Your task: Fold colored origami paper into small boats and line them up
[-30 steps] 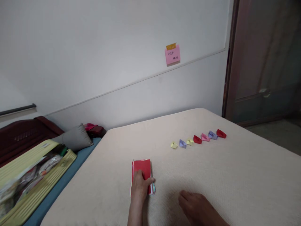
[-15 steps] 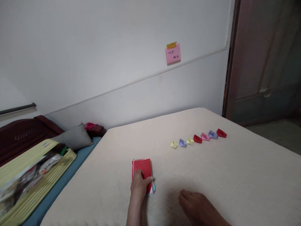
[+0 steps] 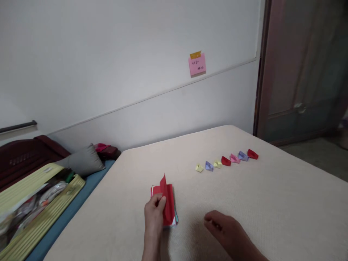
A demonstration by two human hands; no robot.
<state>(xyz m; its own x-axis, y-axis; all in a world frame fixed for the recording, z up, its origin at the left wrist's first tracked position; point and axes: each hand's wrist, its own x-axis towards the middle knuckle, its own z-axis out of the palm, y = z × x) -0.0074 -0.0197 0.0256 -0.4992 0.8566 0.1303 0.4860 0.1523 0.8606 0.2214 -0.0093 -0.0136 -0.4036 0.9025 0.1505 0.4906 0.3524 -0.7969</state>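
A sheet of red paper stands partly lifted off a stack of coloured paper, pinched by the thumb and fingers of my left hand. More red shows on top of the stack, with white and teal edges poking out at its lower right corner. To the right, my right hand hovers over the bed with its fingers curled and a small gap between thumb and fingers; I see nothing in it. Beyond, a slanting row of several folded paper boats stands, from a yellow boat to a red boat.
The cream bed surface meets a white wall bearing a taped pink note. At left lie a grey cushion and a yellow ribbed case with bagged things. A dark-framed door stands at right.
My left hand has gone from resting on the stack to lifting the red sheet, its edge now raised. My right hand's fingers have opened slightly. The view has shifted a little.
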